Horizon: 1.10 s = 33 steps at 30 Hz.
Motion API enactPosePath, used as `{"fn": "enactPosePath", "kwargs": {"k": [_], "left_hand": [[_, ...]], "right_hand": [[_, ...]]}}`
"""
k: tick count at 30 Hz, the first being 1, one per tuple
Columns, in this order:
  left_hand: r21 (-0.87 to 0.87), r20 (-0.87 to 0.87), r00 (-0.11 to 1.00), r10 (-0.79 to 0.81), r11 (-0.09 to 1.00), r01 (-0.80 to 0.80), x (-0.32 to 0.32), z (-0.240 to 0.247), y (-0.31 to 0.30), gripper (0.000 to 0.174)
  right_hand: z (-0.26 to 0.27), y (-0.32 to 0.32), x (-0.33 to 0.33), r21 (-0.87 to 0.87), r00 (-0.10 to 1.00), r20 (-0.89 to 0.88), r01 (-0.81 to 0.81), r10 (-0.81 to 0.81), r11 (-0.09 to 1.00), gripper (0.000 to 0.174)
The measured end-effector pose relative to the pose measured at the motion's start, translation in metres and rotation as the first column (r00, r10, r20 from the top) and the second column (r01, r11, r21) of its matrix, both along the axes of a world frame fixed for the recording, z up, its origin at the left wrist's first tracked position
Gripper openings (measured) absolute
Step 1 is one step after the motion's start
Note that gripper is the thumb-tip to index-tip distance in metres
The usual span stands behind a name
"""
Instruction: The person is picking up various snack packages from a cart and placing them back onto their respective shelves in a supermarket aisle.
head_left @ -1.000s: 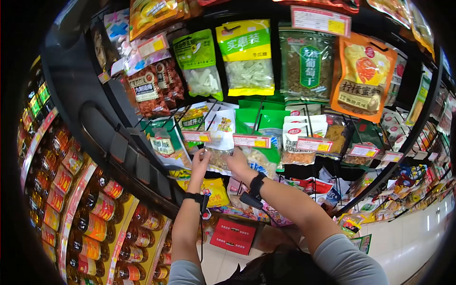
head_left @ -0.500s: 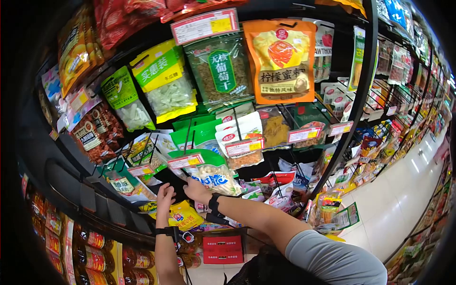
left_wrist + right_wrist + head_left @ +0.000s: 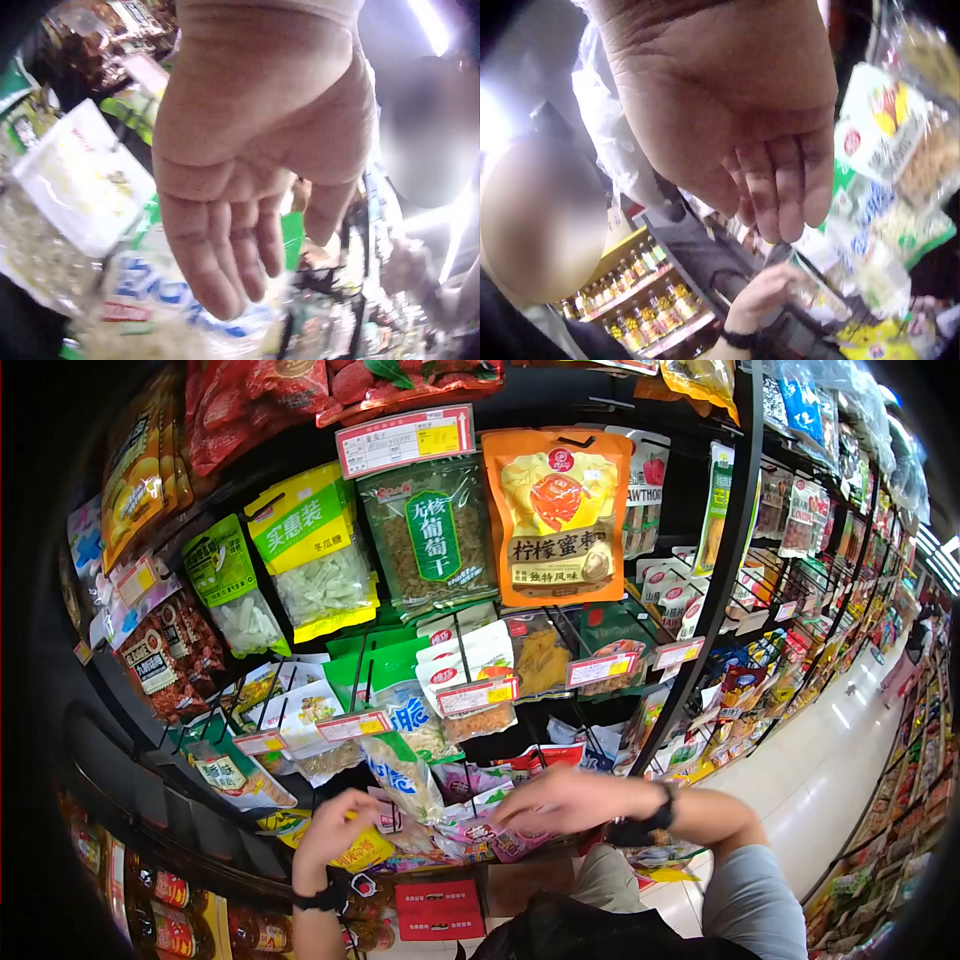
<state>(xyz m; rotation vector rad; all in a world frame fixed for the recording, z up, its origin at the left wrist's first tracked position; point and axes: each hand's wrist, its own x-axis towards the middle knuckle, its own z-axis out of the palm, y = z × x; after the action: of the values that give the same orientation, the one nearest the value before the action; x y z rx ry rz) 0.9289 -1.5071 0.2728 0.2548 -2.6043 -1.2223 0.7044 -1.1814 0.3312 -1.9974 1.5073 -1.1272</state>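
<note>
My left hand (image 3: 335,825) is held low in front of the snack rack, fingers loosely bent and holding nothing. To the right, my right hand (image 3: 575,798) reaches inward with relaxed fingers, also without anything in it. Between them a clear snack bag with a green top and blue lettering (image 3: 405,775) hangs tilted, apart from both hands. A similar bag (image 3: 415,720) is behind it. Left of these, a white-topped bag (image 3: 300,715) hangs behind a price tag. In the left wrist view, the left hand (image 3: 240,165) overlaps the blue-lettered bag (image 3: 157,292). The right wrist view shows the right palm (image 3: 735,112).
Above hang a green raisin bag (image 3: 428,535) and an orange pouch (image 3: 558,515). Price tags (image 3: 352,726) stick out on hooks at the rack's front. A yellow bag (image 3: 365,848) and a red box (image 3: 438,910) are below. Bottles (image 3: 175,930) fill shelves at lower left.
A second ago both hands were together at the white-topped bag; now they are apart and lower. The blue-lettered bag in front now hangs lower and tilted. The head view has turned right.
</note>
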Motion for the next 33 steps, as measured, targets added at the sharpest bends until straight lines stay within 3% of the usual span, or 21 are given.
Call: {"fn": "enactPosePath", "kwargs": {"k": [2, 3, 5, 7, 9, 11, 13, 16, 22, 24, 31, 33], "left_hand": [[0.051, 0.136, 0.946, -0.294, 0.956, 0.29, 0.007, 0.056, 0.037, 0.027], [0.041, 0.126, 0.947, -0.295, 0.955, 0.293, 0.005, 0.083, 0.054, 0.029], [0.019, 0.105, 0.95, -0.295, 0.955, 0.295, -0.014, 0.132, 0.082, 0.033], [0.032, -0.162, 0.928, -0.336, 0.938, 0.346, -0.059, 0.149, 0.09, 0.044], [0.105, -0.265, 0.914, -0.306, 0.934, 0.343, -0.12, 0.177, 0.103, 0.059], [0.06, -0.319, 0.915, -0.247, 0.958, 0.28, -0.192, 0.194, 0.104, 0.068], [0.117, -0.358, 0.927, -0.113, 0.98, 0.164, -0.252, 0.203, 0.106, 0.072], [0.178, -0.462, 0.868, -0.181, 0.94, 0.29, -0.297, 0.219, 0.119, 0.076], [0.232, -0.498, 0.867, -0.025, 0.959, 0.161, -0.32, 0.215, 0.129, 0.084], [0.245, -0.488, 0.873, 0.008, 0.961, 0.128, -0.32, 0.217, 0.128, 0.091], [0.297, -0.333, 0.923, -0.193, 0.908, 0.297, -0.317, 0.223, 0.12, 0.09], [0.307, -0.323, 0.932, -0.162, 0.914, 0.265, -0.32, 0.22, 0.117, 0.089]], "right_hand": [[0.054, 0.044, -0.026, -0.036, 0.963, -0.022, 0.268, -0.269, 0.963, 0.018], [0.065, 0.055, -0.049, -0.119, 0.929, 0.045, 0.369, -0.366, 0.922, 0.018], [0.097, 0.067, -0.085, -0.237, 0.76, 0.109, 0.646, -0.641, 0.726, 0.028], [0.113, 0.065, -0.135, -0.389, 0.641, 0.163, 0.74, -0.75, 0.548, 0.052], [0.129, 0.06, -0.167, -0.408, 0.582, 0.198, 0.78, -0.789, 0.473, 0.072], [0.132, 0.045, -0.193, -0.369, 0.584, 0.237, 0.793, -0.776, 0.484, 0.081], [0.133, 0.029, -0.208, -0.251, 0.681, 0.411, 0.723, -0.605, 0.643, 0.084], [0.127, 0.013, -0.21, -0.257, 0.677, 0.474, 0.718, -0.563, 0.647, 0.083], [0.139, 0.018, -0.194, -0.147, 0.636, 0.528, 0.722, -0.563, 0.676, 0.083], [0.138, 0.011, -0.205, -0.195, 0.665, 0.531, 0.699, -0.525, 0.689, 0.083], [0.13, -0.004, -0.228, -0.197, 0.717, 0.557, 0.605, -0.42, 0.771, 0.078], [0.128, -0.007, -0.23, -0.196, 0.713, 0.588, 0.584, -0.383, 0.787, 0.074]]}}
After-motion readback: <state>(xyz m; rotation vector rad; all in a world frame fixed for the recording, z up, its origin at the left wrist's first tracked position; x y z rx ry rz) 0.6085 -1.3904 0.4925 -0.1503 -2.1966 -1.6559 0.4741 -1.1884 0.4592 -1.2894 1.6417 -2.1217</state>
